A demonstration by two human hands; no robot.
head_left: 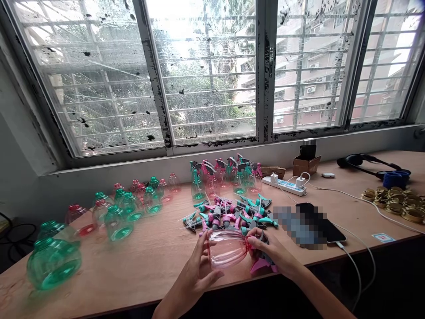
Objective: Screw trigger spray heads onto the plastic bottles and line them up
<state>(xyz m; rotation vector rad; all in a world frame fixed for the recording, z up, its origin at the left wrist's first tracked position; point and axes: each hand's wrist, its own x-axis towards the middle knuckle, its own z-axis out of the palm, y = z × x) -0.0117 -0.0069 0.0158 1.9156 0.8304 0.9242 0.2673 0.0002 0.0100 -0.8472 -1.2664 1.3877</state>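
A clear pink spray bottle (227,250) without a visible dip tube lies sideways between my hands above the table's front part. My left hand (195,270) is closed around its base end, thumb below and fingers behind. At its narrow neck, my right hand (270,250) grips with thumb and fingers. A trigger sprayer (264,265) with a pink lever shows just under my right hand; whether the hand touches it I cannot tell. Right behind the bottle is a pile of loose trigger spray heads (229,210) in pink, green and grey.
Open green bottles (55,261) and pink bottles (99,215) stand along the left. Several bottles with spray heads (241,179) stand by the window wall. To the right are a power strip (285,185), a phone (327,228) on a cable, headphones (365,161) and gold-coloured rings (395,204).
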